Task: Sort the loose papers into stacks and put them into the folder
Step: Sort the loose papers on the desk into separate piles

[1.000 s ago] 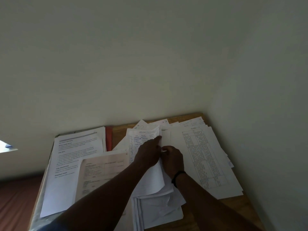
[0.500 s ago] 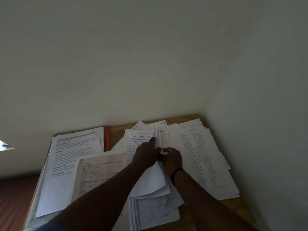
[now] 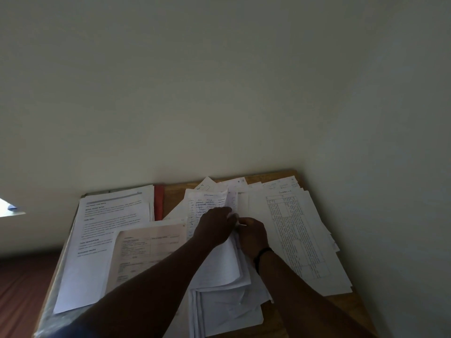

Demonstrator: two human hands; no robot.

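— What do we have under our hands?

— Our left hand point(image 3: 214, 225) and right hand point(image 3: 252, 234) meet over the middle pile of papers point(image 3: 219, 269) on the wooden table point(image 3: 174, 196). The left fingers curl round the lifted edge of a handwritten sheet point(image 3: 207, 203), which bends upward just beyond the knuckles. The right fingers are bunched together and pinch a white edge of paper right where the two hands touch; which sheet that edge belongs to, we cannot tell.

— And the other papers?

— To the right of our right fingers lies a sheet with a printed table point(image 3: 292, 235), on top of a fanned heap. To the left of our left fingers sits a pinkish form point(image 3: 146, 250), overlapping a typed page point(image 3: 109, 215) on its own stack.

— Where is the folder?

— We see a red strip point(image 3: 158, 202) beyond the left fingers, poking out beside the typed stack; it may be the folder, but most of it is covered.

— Anything on the wrist?

— A dark band point(image 3: 262, 254) circles our right wrist.
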